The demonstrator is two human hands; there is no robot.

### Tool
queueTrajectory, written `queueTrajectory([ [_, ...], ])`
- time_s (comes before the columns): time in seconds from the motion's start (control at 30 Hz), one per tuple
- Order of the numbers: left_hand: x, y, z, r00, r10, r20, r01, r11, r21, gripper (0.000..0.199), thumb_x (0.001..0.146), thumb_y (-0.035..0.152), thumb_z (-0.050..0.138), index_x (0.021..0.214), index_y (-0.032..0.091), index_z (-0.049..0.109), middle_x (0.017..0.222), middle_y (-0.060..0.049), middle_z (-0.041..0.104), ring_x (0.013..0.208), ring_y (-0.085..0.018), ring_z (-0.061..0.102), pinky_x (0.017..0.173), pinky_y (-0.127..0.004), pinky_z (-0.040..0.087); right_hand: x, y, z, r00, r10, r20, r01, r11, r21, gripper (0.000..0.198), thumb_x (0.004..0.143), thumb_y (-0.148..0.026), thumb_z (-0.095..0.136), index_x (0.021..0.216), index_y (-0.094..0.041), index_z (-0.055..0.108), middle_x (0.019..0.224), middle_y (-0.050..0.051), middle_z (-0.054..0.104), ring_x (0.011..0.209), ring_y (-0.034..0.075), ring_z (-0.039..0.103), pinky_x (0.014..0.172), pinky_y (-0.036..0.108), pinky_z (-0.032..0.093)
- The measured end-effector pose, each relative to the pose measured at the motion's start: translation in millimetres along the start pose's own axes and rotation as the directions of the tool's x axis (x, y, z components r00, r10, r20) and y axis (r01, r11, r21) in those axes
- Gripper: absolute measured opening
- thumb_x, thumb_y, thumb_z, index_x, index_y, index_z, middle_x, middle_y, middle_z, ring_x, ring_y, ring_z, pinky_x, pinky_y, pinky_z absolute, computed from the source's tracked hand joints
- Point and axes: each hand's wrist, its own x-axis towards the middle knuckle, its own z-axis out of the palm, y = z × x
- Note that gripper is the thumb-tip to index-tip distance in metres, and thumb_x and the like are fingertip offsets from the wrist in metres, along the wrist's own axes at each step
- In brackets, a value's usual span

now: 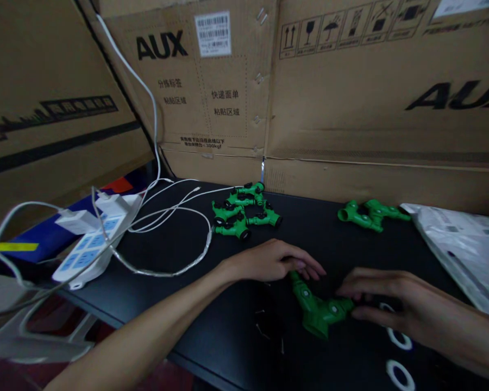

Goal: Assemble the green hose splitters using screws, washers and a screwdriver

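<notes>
The left hand [275,262] curls its fingers over the upper left branch of a green Y-shaped hose connector [317,314], holding it. The right hand [381,298] pinches the end of the other branch between thumb and fingers; something dark shows there, but I cannot tell whether it is a separate part. The connector sits between the two hands, over the near part of the black table [309,231], its wide end toward the person. White rings [391,369] lie beneath and beside the right hand. Beyond the left hand is a cluster of green connectors [267,218] with black fittings; farther right, more green connectors [355,217] lie near a plastic bag [460,236]. A white power strip [90,251] stands at left, before cardboard boxes [228,122].
</notes>
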Motion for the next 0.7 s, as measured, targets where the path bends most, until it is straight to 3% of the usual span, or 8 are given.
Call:
queueTrajectory([
  [0.1, 2.2, -3.4, -1.7, 0.999, -0.017, -0.045, 0.012, 0.995, -0.104, 0.032, 0.102, 0.01, 0.044, 0.121, 0.016, 0.069, 0.113, -0.009, 0.076, 0.102, -0.015, 0.072, 0.099, -0.034, 0.054, -3.3, -3.3, -12.5, 0.999, -0.045, -0.022, 0.044, 0.998, -0.048, 0.023, 0.088, -0.042, 0.071, 0.106, -0.032, 0.081, 0.099, 0.004, 0.078, 0.092, 0.024, 0.076, 0.078, 0.031, 0.064],
  [0.23, 4.6, -9.8, -3.1, 0.998, -0.015, -0.066, -0.002, 0.969, -0.247, 0.034, 0.1, 0.005, 0.044, 0.118, 0.015, 0.07, 0.111, -0.01, 0.076, 0.102, -0.015, 0.073, 0.1, -0.035, 0.054, -1.4, -28.6, -18.7, 0.986, -0.126, -0.106, 0.121, 0.991, -0.051, 0.031, 0.095, -0.053, 0.06, 0.095, -0.031, 0.082, 0.095, 0.005, 0.078, 0.087, 0.023, 0.076, 0.075, 0.031, 0.064],
  [0.37, 5.5, -13.6, -5.6, 0.998, -0.005, -0.058, -0.015, 0.941, -0.339, 0.032, 0.1, 0.004, 0.045, 0.116, 0.014, 0.071, 0.111, -0.011, 0.076, 0.103, -0.015, 0.073, 0.102, -0.036, 0.054, 6.0, -56.2, 1.1, 0.966, -0.253, -0.05, 0.248, 0.966, -0.078, 0.028, 0.099, -0.043, 0.057, 0.091, -0.026, 0.078, 0.092, 0.004, 0.077, 0.087, 0.019, 0.074, 0.078, 0.03, 0.061],
  [0.5, 4.5, -8.8, -8.8, 0.997, -0.018, -0.072, -0.002, 0.963, -0.27, 0.031, 0.098, 0.005, 0.049, 0.113, 0.017, 0.073, 0.116, -0.008, 0.076, 0.111, -0.016, 0.071, 0.107, -0.037, 0.051, 20.2, -65.8, 31.7, 0.944, -0.327, 0.043, 0.329, 0.926, -0.184, 0.021, 0.099, -0.028, 0.059, 0.112, -0.025, 0.075, 0.109, 0.005, 0.075, 0.102, 0.018, 0.071, 0.092, 0.032, 0.057],
  [0.6, 3.8, -5.2, -10.0, 0.995, -0.027, -0.095, 0.006, 0.975, -0.22, 0.031, 0.097, 0.005, 0.05, 0.112, 0.018, 0.074, 0.117, -0.006, 0.077, 0.115, -0.017, 0.07, 0.108, -0.038, 0.05, 34.0, -72.6, 46.9, 0.938, -0.341, 0.064, 0.344, 0.888, -0.305, 0.023, 0.098, -0.022, 0.059, 0.116, -0.024, 0.073, 0.114, 0.008, 0.074, 0.108, 0.023, 0.069, 0.098, 0.04, 0.054],
  [0.7, 4.0, -6.7, -10.0, 0.994, -0.029, -0.11, 0.003, 0.973, -0.232, 0.031, 0.096, 0.006, 0.05, 0.113, 0.018, 0.073, 0.115, -0.007, 0.077, 0.112, -0.017, 0.071, 0.105, -0.038, 0.052, 44.7, -83.9, 56.2, 0.952, -0.28, 0.125, 0.307, 0.866, -0.396, 0.02, 0.095, -0.018, 0.062, 0.11, -0.018, 0.074, 0.111, 0.011, 0.073, 0.106, 0.027, 0.069, 0.094, 0.045, 0.056],
])
